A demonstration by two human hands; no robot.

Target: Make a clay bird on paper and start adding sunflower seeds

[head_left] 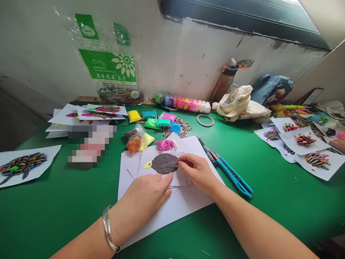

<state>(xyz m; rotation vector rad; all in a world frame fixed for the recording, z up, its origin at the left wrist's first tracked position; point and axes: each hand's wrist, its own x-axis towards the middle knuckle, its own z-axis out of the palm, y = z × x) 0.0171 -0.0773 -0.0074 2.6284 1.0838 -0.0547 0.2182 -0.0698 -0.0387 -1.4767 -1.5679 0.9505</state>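
A dark grey clay oval (165, 164) with a small yellow clay head (147, 164) is stuck on a white card (144, 158). My left hand (147, 196), with a silver bangle at the wrist, rests on the card's lower edge, its thumb and forefinger apart. At the oval's right end my right hand (198, 171) pinches a small sunflower seed (176, 163), mostly covered by the fingertips. Under the card are larger white sheets (188, 201). Beyond it sit a bag of pink clay (166, 144) and a heap of sunflower seeds (184, 126).
Tweezers (206, 151) and a blue utility knife (234, 176) lie right of the sheets. Clay packets (134, 116) and a tape roll (205, 120) lie behind. Finished seed pictures (304, 140) lie at both sides. A bottle (223, 82) leans on the wall; another person's hand (338, 144) shows far right.
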